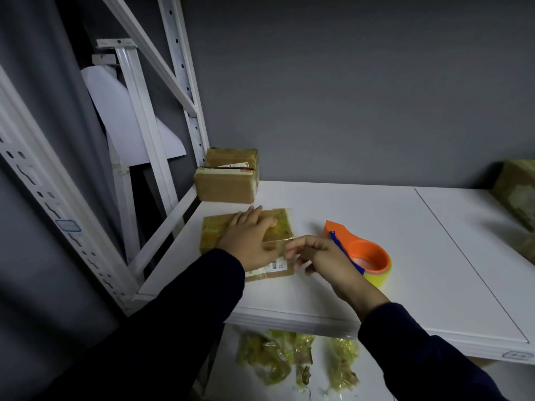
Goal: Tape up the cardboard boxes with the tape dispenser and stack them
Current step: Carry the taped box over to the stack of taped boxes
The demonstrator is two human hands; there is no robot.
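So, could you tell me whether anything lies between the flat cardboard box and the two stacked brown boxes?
Nothing visible: only bare white shelf separates the flat cardboard box from the stack; the orange tape dispenser lies to the right.

Bare shelf (405, 233) opens right of the tape dispenser (360, 253); stacked boxes (227, 185) and a rack post (194, 120) block back-left.

A flat cardboard box (215, 231), wrapped in glossy yellowish tape, is lying near the left front of the white shelf (376, 212). A clear tape strip (278, 241) is crossing its right edge. The orange tape dispenser (369, 251), carrying a yellow roll, is resting just right of it. Two taped boxes (225, 188) are sitting together at the back-left corner, one in front of the other. Another box (518, 192) is lying at the far right.
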